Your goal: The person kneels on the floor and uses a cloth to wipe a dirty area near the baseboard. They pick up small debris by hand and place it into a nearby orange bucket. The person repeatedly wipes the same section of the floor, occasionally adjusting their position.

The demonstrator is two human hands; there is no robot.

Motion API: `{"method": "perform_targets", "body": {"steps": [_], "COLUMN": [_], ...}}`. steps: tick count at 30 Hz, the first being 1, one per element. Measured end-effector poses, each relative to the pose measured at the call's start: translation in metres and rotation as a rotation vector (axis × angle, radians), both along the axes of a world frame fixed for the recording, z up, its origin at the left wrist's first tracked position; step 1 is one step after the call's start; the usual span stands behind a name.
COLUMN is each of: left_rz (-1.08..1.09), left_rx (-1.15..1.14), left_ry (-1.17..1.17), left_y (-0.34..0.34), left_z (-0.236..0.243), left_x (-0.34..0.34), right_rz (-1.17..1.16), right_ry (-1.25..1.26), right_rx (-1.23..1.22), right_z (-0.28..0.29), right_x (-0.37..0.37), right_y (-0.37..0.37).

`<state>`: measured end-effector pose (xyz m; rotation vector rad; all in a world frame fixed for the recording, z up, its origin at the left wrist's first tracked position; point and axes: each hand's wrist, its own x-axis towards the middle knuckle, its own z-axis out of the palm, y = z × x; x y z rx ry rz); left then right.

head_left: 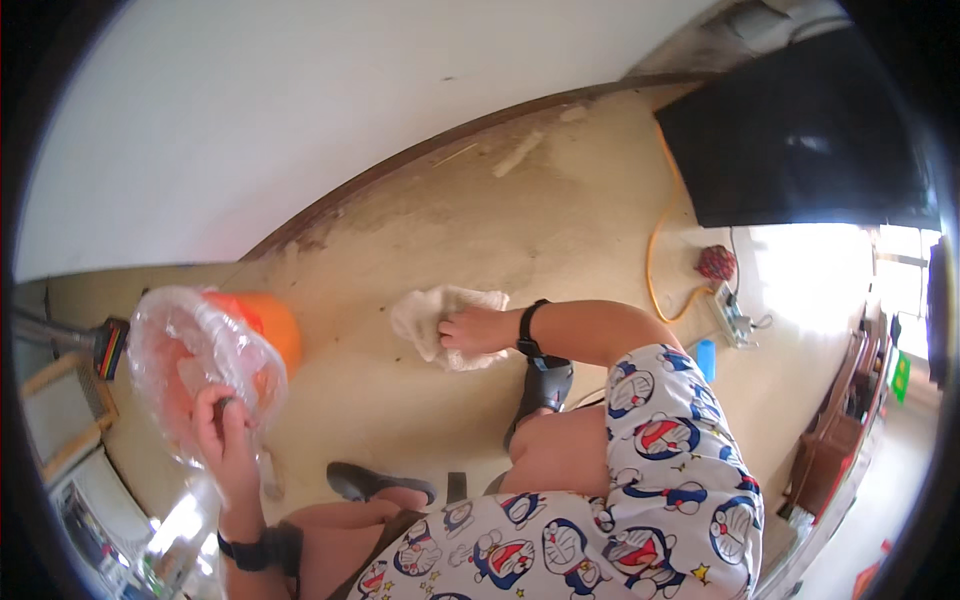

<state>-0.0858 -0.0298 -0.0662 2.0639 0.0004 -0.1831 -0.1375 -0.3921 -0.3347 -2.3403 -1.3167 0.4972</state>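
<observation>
My right hand is on a crumpled off-white cloth that lies on the floor. Its curled fingers press into the cloth, and a black band circles the wrist. To the left stands an orange bucket, tilted in view and lined with a clear plastic bag folded over its rim. At the near side of that bag is my left hand, raised with fingers and thumb closed together. Something small and dark shows between the fingertips, too small to name.
A white wall with a dark skirting runs along the far side. Right of the cloth, an orange cord leads to a power strip beside a red bundle. A large black panel stands far right. My shoes are near the cloth.
</observation>
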Motion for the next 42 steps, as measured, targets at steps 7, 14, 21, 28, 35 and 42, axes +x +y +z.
{"method": "perform_targets", "body": {"steps": [7,14,21,28,35,42], "left_rz": [-0.026,-0.086,-0.044,-0.122,-0.203,-0.165], "left_rx": [-0.007,0.047,0.113,0.085,0.053,0.127], "left_ry": [0.005,-0.021,-0.024,-0.071,-0.099,-0.104], "left_y": [0.004,0.012,0.023,0.016,0.014,0.011], "left_z": [-0.004,-0.016,-0.02,-0.017,-0.023,-0.024], "left_x": [0.002,0.006,0.008,0.013,0.015,0.009], "right_rz": [-0.565,-0.616,-1.091,-1.335,-1.047,-1.823], "right_ry": [0.103,-0.279,-0.075,0.108,0.377,0.38], "right_rx": [0.243,0.243,-0.005,-0.363,-1.146,-0.59], "right_z": [0.107,0.247,0.287,0.296,0.151,0.042], "right_x": [0.071,0.073,-0.024,-0.102,-0.159,-0.233], "right_y": [-0.018,-0.121,-0.181,-0.237,-0.238,-0.193]}}
